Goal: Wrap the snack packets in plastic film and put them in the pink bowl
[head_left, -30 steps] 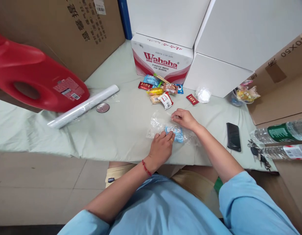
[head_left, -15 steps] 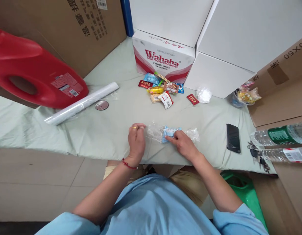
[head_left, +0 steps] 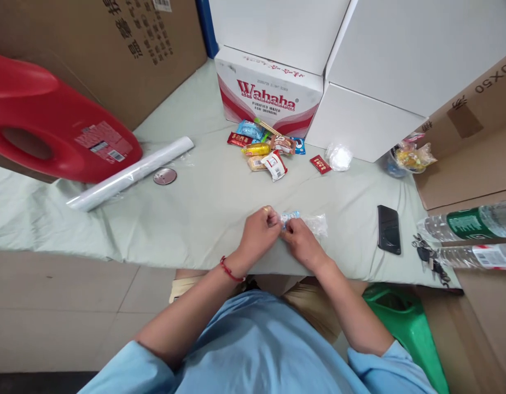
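Left hand (head_left: 261,229) curled at left end of blue packet (head_left: 291,215), right hand (head_left: 304,244) curled against its near side; can't tell what either pinches. Packet's on the counter (head_left: 203,213), clear film (head_left: 318,225) out to its right. Snacks (head_left: 256,149) beyond, phone (head_left: 389,230) well right

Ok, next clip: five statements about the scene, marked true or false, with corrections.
1. The left hand and right hand are both at a light-blue snack packet. True.
2. Both wrists are bare. False: a red bracelet is on the left one.
3. A plastic-film roll lies beside a red jug. True.
4. Only one bottle shows at the right. False: two water bottles do.
5. The Wahaha carton stands behind the snack pile. True.
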A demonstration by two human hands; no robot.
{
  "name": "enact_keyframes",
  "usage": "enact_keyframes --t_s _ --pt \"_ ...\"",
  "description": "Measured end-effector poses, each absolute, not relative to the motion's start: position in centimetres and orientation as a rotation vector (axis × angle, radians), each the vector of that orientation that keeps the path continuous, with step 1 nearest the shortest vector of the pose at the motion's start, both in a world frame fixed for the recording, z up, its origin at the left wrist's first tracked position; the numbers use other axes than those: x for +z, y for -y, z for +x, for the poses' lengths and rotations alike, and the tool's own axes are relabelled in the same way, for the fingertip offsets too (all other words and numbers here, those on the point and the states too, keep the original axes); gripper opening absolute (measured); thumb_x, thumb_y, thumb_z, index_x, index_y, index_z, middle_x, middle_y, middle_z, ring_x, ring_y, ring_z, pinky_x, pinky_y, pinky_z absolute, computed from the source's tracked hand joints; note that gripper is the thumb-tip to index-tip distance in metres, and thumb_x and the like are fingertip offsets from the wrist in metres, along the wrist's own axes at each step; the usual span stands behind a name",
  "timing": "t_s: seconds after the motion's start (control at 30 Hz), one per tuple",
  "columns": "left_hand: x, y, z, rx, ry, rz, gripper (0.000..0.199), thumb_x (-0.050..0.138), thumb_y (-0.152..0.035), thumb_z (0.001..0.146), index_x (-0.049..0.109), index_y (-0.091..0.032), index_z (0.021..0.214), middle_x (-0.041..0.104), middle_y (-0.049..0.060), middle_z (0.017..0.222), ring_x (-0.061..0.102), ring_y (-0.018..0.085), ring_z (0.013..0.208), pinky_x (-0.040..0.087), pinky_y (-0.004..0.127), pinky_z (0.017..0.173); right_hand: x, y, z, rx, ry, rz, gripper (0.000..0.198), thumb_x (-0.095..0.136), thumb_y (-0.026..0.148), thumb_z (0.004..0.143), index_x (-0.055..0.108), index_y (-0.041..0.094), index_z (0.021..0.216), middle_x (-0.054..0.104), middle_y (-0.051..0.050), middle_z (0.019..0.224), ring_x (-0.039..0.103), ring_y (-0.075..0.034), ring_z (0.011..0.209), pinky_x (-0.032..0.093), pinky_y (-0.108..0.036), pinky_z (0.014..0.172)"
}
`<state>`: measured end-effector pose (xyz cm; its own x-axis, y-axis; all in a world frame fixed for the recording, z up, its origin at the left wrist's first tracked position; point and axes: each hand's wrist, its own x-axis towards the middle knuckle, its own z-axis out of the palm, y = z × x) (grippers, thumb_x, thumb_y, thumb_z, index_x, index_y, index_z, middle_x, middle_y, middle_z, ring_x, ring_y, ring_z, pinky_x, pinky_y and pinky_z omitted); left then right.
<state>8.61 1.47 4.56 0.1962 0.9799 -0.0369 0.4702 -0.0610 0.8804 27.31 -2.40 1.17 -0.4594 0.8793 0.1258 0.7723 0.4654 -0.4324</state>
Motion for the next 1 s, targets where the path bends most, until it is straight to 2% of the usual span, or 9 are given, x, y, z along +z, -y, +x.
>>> enact_keyframes --t_s 0.1,0.17,0.27,0.43,0.53,0.63,0.73,0.9,1.0 --pt "5.0 -0.8 10.3 0.745 -1.262 1.871 0.019 0.058 -0.033 0.097 0.073 -0.021 0.101 0.08 0.007 0.112 0.073 0.023 0.104 0.058 0.04 0.094 1.4 3.1 28.7 0.557 2.288 -1.266 0.043 0.045 0.012 0.101 0.078 0.027 0.125 0.068 -0.012 0.118 0.06 -0.029 0.111 0.055 -0.045 0.094" --pt "4.7 -0.3 10.6 0.679 -1.234 2.101 0.028 0.054 -0.035 0.102 0.075 -0.02 0.113 0.074 0.011 0.136 0.067 0.028 0.126 0.053 0.047 0.107 1.7 3.5 30.2 0.676 2.16 -1.221 0.045 0.044 0.012 0.1 0.078 0.028 0.124 0.071 -0.01 0.119 0.064 -0.026 0.11 0.057 -0.044 0.096" --pt "3.8 0.8 10.5 0.536 -1.239 2.4 0.033 0.051 -0.029 0.104 0.073 -0.018 0.126 0.066 0.011 0.15 0.061 0.032 0.136 0.049 0.052 0.108 1.8 3.4 32.3 0.576 1.81 -1.49 0.038 0.044 0.024 0.105 0.075 0.027 0.126 0.072 -0.01 0.115 0.067 -0.025 0.104 0.059 -0.043 0.091" --pt "3.0 1.7 10.2 0.472 -1.25 2.568 0.04 0.049 -0.016 0.101 0.07 -0.018 0.135 0.062 0.01 0.155 0.06 0.028 0.137 0.046 0.049 0.108 1.1 2.2 34.2 0.235 1.697 -1.89 0.034 0.071 0.048 0.091 0.077 0.021 0.11 0.063 -0.02 0.132 0.052 -0.039 0.129 0.046 -0.061 0.11" --pt "3.0 1.7 10.1 0.392 -1.253 2.584 0.044 0.048 -0.014 0.1 0.068 -0.019 0.138 0.06 0.01 0.158 0.058 0.028 0.139 0.049 0.047 0.099 2.3 1.4 34.2 0.397 1.717 -1.907 0.02 0.065 0.04 0.094 0.072 0.023 0.09 0.07 -0.014 0.11 0.063 -0.031 0.104 0.053 -0.049 0.096" --pt "2.9 1.9 10.4 0.31 -1.246 2.603 0.047 0.044 -0.013 0.101 0.065 -0.016 0.143 0.056 0.011 0.161 0.055 0.027 0.143 0.051 0.045 0.092 4.9 0.2 32.2 0.548 1.705 -1.868 0.016 0.06 0.037 0.097 0.066 0.024 0.089 0.068 -0.003 0.084 0.062 -0.021 0.076 0.051 -0.033 0.077" --pt "3.0 2.2 11.1 0.264 -1.237 2.63 0.046 0.042 -0.012 0.101 0.066 -0.015 0.14 0.056 0.014 0.16 0.051 0.028 0.147 0.051 0.048 0.098 7.2 -1.4 27.9 0.501 1.867 -1.851 0.01 0.06 0.029 0.099 0.065 0.023 0.093 0.071 -0.004 0.093 0.064 -0.02 0.084 0.048 -0.029 0.078" --pt "4.0 3.8 11.1 0.182 -1.294 2.608 0.047 0.046 -0.013 0.099 0.067 -0.017 0.141 0.062 0.019 0.153 0.044 0.036 0.153 0.02 0.076 0.124 7.3 -4.1 21.8 0.477 2.25 -2.065 0.016 0.051 0.016 0.103 0.067 0.02 0.103 0.07 -0.01 0.104 0.065 -0.023 0.086 0.044 -0.031 0.075" --pt "4.6 5.4 8.9 0.29 -1.349 2.579 0.05 0.048 -0.022 0.101 0.06 -0.017 0.149 0.052 0.018 0.163 0.036 0.037 0.159 0.011 0.078 0.127 6.3 -4.3 21.2 0.444 2.284 -2.078 0.018 0.049 0.015 0.106 0.066 0.019 0.108 0.068 -0.011 0.108 0.064 -0.024 0.088 0.044 -0.032 0.075"
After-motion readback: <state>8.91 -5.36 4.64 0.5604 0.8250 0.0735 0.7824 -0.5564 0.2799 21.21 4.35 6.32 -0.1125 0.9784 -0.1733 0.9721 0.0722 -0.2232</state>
